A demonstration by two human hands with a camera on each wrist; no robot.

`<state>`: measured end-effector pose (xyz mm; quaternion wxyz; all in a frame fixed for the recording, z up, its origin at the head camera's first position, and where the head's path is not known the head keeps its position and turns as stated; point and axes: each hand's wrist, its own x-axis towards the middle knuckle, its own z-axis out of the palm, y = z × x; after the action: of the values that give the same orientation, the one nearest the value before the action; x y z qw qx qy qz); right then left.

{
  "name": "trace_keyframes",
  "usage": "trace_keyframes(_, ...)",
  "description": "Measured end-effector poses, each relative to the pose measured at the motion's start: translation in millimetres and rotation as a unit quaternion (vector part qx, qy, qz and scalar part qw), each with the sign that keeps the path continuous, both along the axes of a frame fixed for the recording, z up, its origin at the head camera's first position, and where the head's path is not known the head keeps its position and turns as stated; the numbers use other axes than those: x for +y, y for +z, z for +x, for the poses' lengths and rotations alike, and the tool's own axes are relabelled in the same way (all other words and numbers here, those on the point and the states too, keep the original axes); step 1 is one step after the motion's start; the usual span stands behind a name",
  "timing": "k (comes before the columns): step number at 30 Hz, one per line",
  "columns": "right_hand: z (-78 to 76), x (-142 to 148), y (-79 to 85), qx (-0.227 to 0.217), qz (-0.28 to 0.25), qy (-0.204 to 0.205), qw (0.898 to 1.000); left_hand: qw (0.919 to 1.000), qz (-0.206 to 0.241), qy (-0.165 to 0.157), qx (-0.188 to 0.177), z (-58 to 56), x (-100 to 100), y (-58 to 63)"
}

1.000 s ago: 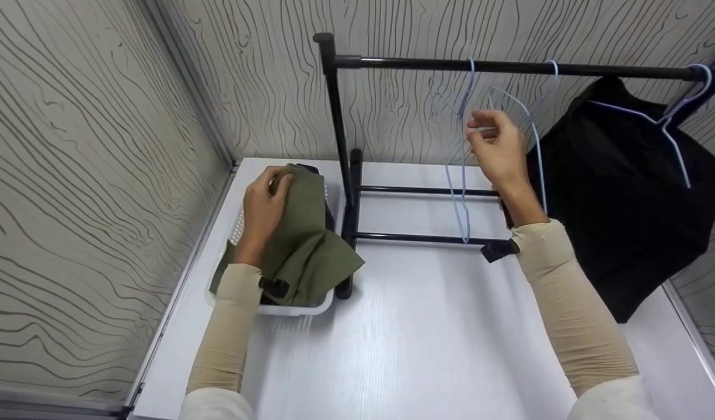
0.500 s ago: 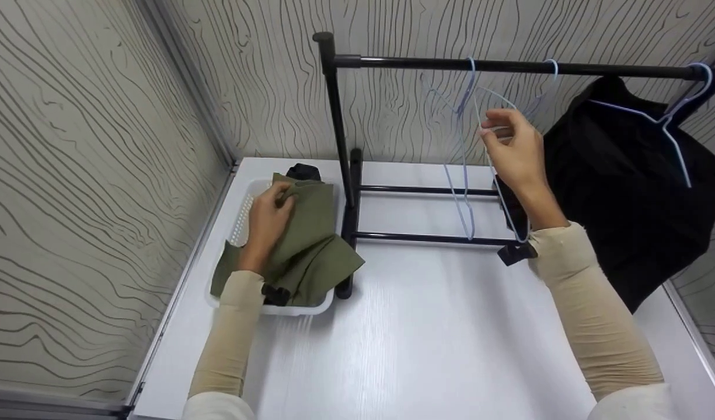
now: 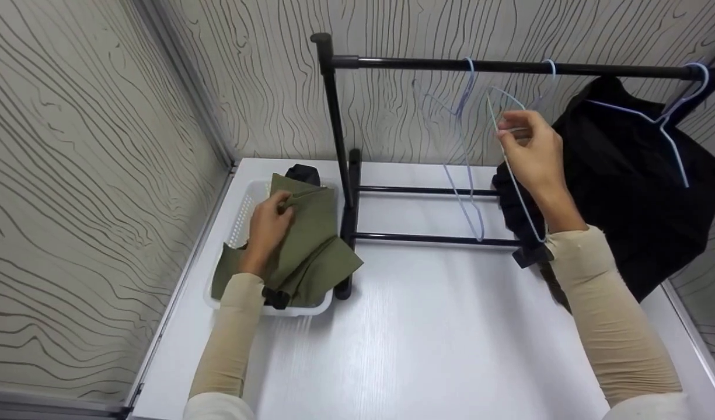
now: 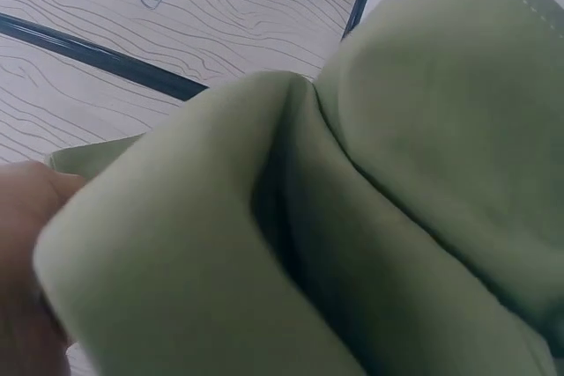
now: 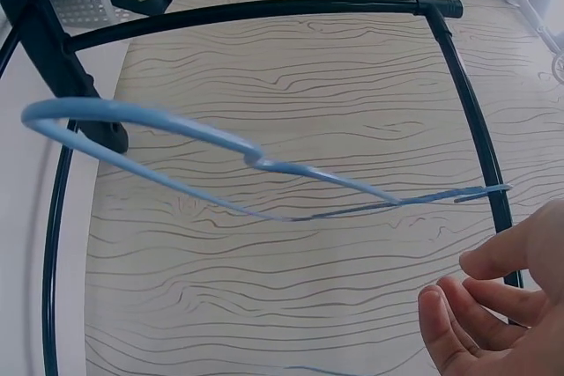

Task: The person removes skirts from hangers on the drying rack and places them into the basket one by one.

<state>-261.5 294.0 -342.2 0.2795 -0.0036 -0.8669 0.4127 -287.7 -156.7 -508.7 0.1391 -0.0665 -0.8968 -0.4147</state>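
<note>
Creased olive-green cloth (image 3: 311, 219) drapes across a white basket (image 3: 299, 312).

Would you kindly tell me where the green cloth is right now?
In the head view, the green cloth lies on the left, over the white basket beside the black rack, with the left hand pinching it.

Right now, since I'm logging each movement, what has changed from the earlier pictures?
The right hand shifted right along the black metal rack, apparently holding nothing. The left hand, pinching the olive-green cloth, drew back toward the person. The bottom of the leftmost pale-blue wire hanger swung right. The rack and white perforated plastic basket stayed put.
</note>
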Motion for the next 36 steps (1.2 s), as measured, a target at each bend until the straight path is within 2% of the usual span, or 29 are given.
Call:
trace_keyframes(7, 3.8, 7.7, 2.1, -0.002, 0.006, -0.007, 1.0, 0.9998, -0.019, -0.003, -0.005, 0.6, -2.9, -7.3)
trace_keyframes(15, 7.8, 17.3, 2.8, -0.009, 0.007, -0.016, 1.0, 0.9984, -0.037, -0.009, -0.041, 0.9, -4.0, -11.7)
trace_keyframes(19, 9.0, 23.6, 2.3, -0.011, 0.01, -0.019, 1.0, 0.9979, -0.045, -0.009, -0.047, 0.1, -3.4, -11.7)
trace_keyframes(24, 10.8, 30.2, 3.3, -0.016, 0.012, -0.023, 1.0, 0.9986, -0.043, -0.002, -0.031, -2.4, -0.6, -8.1)
trace_keyframes(29, 11.6, 36.1, 2.5, -0.015, 0.014, -0.031, 0.999, 0.9984, -0.057, 0.004, 0.007, -5.7, 3.5, -2.6)
trace_keyframes(32, 11.7, 38.8, 1.9, -0.007, 0.011, -0.036, 0.999, 0.9975, -0.062, 0.011, 0.031, -9.2, 8.0, 2.2)
trace_keyframes(36, 12.4, 41.9, 1.0, 0.003, 0.012, -0.04, 0.999, 0.9976, -0.045, 0.001, 0.053, -13.3, 15.6, 12.2)
